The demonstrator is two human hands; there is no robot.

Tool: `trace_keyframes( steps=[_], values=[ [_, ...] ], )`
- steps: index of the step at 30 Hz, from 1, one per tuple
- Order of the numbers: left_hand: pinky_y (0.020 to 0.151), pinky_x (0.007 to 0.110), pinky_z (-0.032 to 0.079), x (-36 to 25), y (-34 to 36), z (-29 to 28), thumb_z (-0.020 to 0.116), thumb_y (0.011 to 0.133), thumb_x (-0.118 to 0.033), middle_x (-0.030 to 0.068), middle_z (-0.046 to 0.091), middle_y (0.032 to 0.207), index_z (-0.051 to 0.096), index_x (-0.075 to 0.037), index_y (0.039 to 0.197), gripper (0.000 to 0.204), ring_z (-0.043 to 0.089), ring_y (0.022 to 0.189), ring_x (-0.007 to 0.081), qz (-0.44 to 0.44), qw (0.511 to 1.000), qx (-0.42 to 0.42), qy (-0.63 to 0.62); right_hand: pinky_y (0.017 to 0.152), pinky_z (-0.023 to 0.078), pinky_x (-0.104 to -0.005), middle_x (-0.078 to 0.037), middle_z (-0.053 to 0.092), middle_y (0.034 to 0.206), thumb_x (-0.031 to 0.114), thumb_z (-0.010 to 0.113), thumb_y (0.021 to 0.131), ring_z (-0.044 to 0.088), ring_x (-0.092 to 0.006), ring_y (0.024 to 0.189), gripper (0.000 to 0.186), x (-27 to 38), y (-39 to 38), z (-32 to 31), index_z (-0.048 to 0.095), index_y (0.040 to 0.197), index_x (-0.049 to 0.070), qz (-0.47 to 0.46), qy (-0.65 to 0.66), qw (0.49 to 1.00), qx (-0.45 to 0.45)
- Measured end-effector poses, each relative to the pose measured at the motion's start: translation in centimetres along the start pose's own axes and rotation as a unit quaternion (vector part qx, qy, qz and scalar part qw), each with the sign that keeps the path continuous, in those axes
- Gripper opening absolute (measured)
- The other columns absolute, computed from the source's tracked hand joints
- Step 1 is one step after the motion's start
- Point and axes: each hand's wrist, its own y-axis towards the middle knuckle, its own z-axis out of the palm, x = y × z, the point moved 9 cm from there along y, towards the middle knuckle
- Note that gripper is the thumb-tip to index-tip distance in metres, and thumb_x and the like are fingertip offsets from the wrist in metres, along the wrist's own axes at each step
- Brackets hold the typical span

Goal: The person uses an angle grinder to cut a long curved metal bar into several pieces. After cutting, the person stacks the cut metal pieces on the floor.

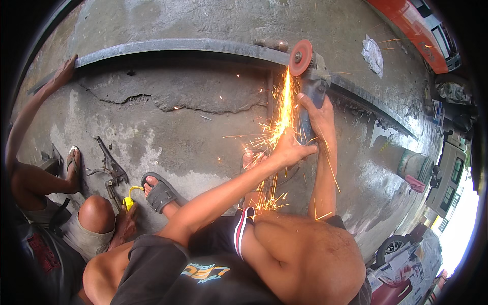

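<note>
The right hand (323,119) grips the body of a grinder (315,92), its thumb lying along the near side, and the left hand (290,148) is closed around the tail end of the same tool, though bright sparks (286,104) hide some of its fingers. Just left of that left hand, the toes of a foot (254,158) sit among the flying sparks. Ahead of both hands, the red disc (300,51) meets the long metal bar (178,44), which runs out to the left and to the right of the grinder. The step in hand looks like cutting the bar, and I judge that the next move calls for a steady two-handed hold with the disc kept square; how deep the cut goes cannot be told. To the left of the hands lies an open stretch of cracked floor (193,122), bounded by the bar on its far side and a sandal (161,193) on its near side. Farther left, a co-worker's hand (67,70) rests on the bar's end. Just beyond the disc, a short pipe (272,44) narrows the forward room; past it to the right are crumpled paper (372,55) and, farthest, a red vehicle (419,38).
</note>
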Motion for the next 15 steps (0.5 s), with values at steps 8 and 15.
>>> trace_keyframes(
  steps=[8,15],
  values=[
    [0.053,0.027,0.052,0.1,0.1,-0.1,0.080,0.075,-0.005,0.0038,0.065,0.083,0.055,0.000,0.116,0.048,0.062,0.064,0.0102,0.015,1.000,0.001,0.010,0.070,0.051,-0.0276,-0.006,0.068,0.091,0.034,0.081,0.084,0.062,-0.0109,0.077,0.046,0.6,0.0,-0.3,0.063,0.108,0.000,-0.022,-0.034,0.999,-0.009],
    [0.056,0.028,0.052,-1.2,-0.3,-0.1,0.081,0.075,-0.006,0.0034,0.065,0.083,0.056,0.000,0.114,0.047,0.062,0.065,0.0111,0.071,0.997,-0.030,-0.015,0.070,0.052,-0.0281,-0.006,0.068,0.092,0.035,0.082,0.083,0.062,-0.0114,0.077,0.048,0.3,0.1,-0.3,0.062,0.109,-0.001,-0.012,-0.034,0.999,-0.008]
  ],
)
